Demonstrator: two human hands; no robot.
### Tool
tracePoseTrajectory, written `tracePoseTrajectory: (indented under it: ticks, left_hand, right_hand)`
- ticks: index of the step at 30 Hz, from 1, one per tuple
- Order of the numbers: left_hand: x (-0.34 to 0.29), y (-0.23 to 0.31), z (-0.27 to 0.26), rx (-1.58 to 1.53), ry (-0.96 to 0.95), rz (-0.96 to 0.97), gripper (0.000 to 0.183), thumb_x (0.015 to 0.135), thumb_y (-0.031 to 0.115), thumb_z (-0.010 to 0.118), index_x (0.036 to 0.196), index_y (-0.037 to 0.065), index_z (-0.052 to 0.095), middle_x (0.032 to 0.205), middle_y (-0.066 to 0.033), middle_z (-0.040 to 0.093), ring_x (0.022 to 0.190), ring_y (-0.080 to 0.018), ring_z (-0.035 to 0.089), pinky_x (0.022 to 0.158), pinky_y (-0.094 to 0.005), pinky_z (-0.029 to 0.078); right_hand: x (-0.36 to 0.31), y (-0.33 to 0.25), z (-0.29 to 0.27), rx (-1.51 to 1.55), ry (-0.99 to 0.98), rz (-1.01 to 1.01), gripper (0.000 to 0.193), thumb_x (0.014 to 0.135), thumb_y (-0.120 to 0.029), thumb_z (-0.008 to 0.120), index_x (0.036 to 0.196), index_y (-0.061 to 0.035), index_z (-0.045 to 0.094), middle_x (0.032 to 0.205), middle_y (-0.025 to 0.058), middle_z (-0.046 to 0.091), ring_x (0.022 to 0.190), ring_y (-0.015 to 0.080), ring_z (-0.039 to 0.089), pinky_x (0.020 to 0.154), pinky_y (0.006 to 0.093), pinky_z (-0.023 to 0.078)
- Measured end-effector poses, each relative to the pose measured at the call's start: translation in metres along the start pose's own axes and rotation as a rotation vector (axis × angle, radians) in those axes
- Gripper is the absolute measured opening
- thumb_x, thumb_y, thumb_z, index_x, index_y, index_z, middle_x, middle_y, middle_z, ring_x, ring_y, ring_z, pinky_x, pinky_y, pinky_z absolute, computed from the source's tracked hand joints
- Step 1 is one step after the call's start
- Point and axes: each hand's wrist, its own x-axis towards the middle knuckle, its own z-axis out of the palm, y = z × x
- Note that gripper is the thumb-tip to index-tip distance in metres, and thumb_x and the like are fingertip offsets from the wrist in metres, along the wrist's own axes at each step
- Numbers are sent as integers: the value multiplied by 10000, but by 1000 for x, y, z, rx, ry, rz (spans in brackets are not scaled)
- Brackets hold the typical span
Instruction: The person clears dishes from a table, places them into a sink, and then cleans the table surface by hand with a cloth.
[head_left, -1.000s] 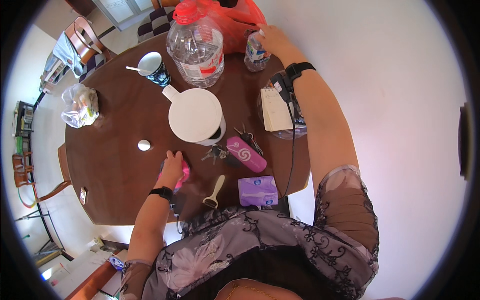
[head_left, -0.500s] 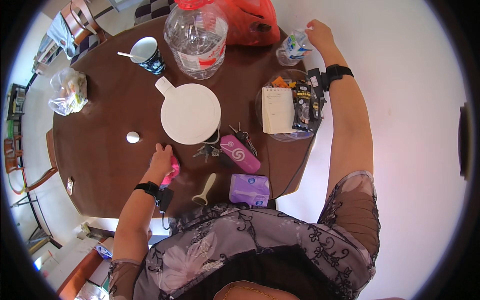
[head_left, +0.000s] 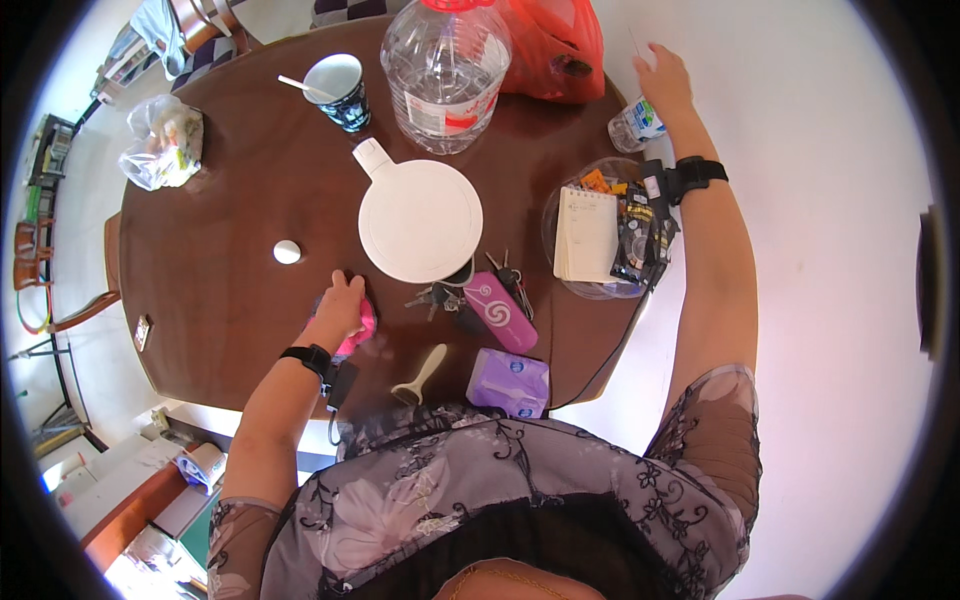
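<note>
Near the table's front left, my left hand is closed on a bright pink cloth, pressing it to the brown table. My right hand is raised at the far right, beside and partly over a small clear plastic bottle with a blue-and-green label. Its fingertips are drawn together, and a thin pale sliver shows by them, too fine to name. Between the hands lies a round white lid-like disc with a tab handle. A white egg-shaped thing rests beyond my left hand.
Keys, a purple case, a peeler and a purple packet lie in front. A notepad sits on a clear tray. Farther back stand a paper cup, a large bottle and a red bag.
The view has shifted, so the table's things appear farther right and slightly higher. My right hand has come away from the small bottle's top. My left hand stays on the pink cloth.
</note>
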Motion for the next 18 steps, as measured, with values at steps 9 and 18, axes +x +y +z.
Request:
tracePoseTrajectory:
  ticks: [9,18]
  left_hand:
    - [-3,10,-4,3,-35,-48,667,516,110,895,1026,131,466,1143,-200,404,966,-445,586,819,-495,527]
    - [3,12,-5,10,-30,-49,662,523,95,889,1031,134,466,1163,-191,407,965,-440,592,829,-487,534]
  right_hand:
    - [42,-235,-32,604,53,-480,794,791,-363,719,1415,-16,372,1346,270,472,1218,358,502,1033,373,398]
    - [35,-233,-53,149,-144,-656,670,786,-399,713,1196,70,468,1204,276,518,1016,395,590,868,430,496]
